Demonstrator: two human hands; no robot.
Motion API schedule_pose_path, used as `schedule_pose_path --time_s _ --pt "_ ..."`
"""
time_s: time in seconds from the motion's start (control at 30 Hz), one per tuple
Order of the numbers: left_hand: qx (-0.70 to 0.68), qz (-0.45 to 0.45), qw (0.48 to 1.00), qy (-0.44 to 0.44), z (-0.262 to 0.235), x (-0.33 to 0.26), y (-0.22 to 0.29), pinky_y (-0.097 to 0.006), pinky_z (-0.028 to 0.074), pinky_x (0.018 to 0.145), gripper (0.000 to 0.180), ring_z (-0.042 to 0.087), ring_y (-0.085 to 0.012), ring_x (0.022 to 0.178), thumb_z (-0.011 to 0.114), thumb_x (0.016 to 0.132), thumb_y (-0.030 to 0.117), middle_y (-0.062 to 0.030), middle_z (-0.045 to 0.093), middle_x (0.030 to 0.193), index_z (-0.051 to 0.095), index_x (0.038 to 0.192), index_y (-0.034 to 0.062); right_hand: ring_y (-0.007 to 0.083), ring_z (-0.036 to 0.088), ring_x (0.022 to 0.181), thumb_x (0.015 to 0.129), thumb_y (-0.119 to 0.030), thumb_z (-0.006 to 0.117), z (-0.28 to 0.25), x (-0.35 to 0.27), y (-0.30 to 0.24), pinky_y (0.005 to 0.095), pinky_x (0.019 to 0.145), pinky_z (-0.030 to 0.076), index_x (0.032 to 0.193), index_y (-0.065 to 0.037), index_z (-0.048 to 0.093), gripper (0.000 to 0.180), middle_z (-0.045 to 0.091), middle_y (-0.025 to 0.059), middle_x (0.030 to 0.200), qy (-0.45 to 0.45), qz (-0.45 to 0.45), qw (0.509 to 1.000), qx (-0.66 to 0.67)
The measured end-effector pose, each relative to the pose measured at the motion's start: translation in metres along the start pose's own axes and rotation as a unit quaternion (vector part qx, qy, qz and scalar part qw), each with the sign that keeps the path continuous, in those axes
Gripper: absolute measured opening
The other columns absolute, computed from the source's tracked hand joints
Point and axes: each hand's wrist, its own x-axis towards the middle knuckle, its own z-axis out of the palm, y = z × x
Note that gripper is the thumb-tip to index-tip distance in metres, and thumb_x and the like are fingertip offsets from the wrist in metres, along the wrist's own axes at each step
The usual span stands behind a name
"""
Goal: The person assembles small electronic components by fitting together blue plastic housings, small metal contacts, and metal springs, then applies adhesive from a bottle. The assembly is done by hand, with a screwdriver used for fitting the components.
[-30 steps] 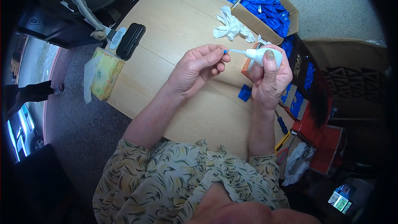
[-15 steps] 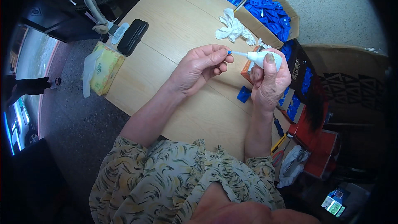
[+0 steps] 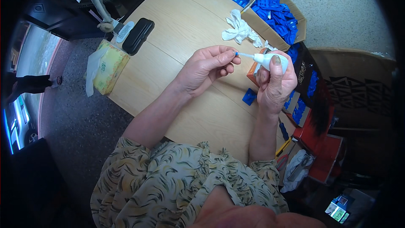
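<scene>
Between thumb and forefinger, my left hand (image 3: 211,65) pinches a tiny blue piece (image 3: 236,54); most of it is hidden by the fingertips. My right hand (image 3: 276,78) is wrapped round a small white squeeze bottle (image 3: 270,61) with a long thin clear nozzle, held sideways. The nozzle tip points left and meets the blue piece, or comes very close to it. Below the hands, a flat blue plastic part (image 3: 249,96) lies on the wooden table (image 3: 198,114). Just behind the bottle stands an orange box (image 3: 254,71), partly covered by my right hand.
A cardboard box (image 3: 301,29) full of blue plastic parts stands at the back right, with crumpled white tissue (image 3: 239,27) beside it. At left are a black case (image 3: 138,36) and a yellow tissue pack (image 3: 112,67). A screwdriver (image 3: 283,130) and other tools lie right of my forearm.
Both hands keep the same hold on the blue piece and the bottle. The view has shifted slightly, so everything on the table appears a little to the right.
</scene>
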Motion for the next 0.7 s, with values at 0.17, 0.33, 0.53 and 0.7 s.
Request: schedule_pose_path --time_s 0.17,0.33,0.53,0.7 --pt "-0.005 -0.003 1.0 0.002 -0.0004 0.0002 -0.0003 -0.018 0.045 0.067 0.019 0.058 -0.0066 0.076 0.059 0.099 0.019 -0.0038 0.066 0.093 0.06 0.108 0.0028 0.0025 0.045 0.052 0.096 -0.019 0.064 0.0007 -0.0007 -0.0002 0.019 0.043 0.033 0.103 0.001 0.058 0.022 0.053 -0.0003 0.069 0.014 0.0 1.0 -0.011" --pt "-0.004 -0.001 1.0 0.001 -0.0002 0.0005 -0.0001 -0.019 0.045 0.067 0.019 0.058 -0.0067 0.076 0.059 0.099 0.019 -0.0039 0.066 0.094 0.06 0.109 0.0026 0.0026 0.046 0.053 0.095 -0.018 0.064 0.0002 -0.0001 -0.0001 0.0189 0.043 0.033 0.103 0.0 0.058 0.021 0.053 -0.0006 0.071 0.012 0.0 1.0 -0.013" --pt "-0.006 -0.003 1.0 0.0 -0.0014 0.0005 -0.0004 -0.019 0.045 0.068 0.02 0.058 -0.0068 0.076 0.06 0.099 0.019 -0.0041 0.067 0.094 0.06 0.11 0.0019 0.0028 0.046 0.053 0.096 -0.018 0.064 0.0007 -0.0001 0.0001 0.0186 0.043 0.033 0.103 0.0 0.058 0.021 0.054 -0.0004 0.073 0.016 0.011 1.0 -0.014" --pt "0.0 -0.002 1.0 -0.005 -0.0037 0.0005 -0.0014 -0.019 0.045 0.069 0.019 0.058 -0.0054 0.078 0.06 0.099 0.019 -0.0031 0.068 0.096 0.062 0.109 0.0034 0.0028 0.046 0.053 0.096 -0.019 0.065 -0.0007 0.0001 0.0002 0.0188 0.043 0.034 0.104 0.0 0.058 0.022 0.054 -0.0003 0.073 0.007 0.01 1.0 -0.013"
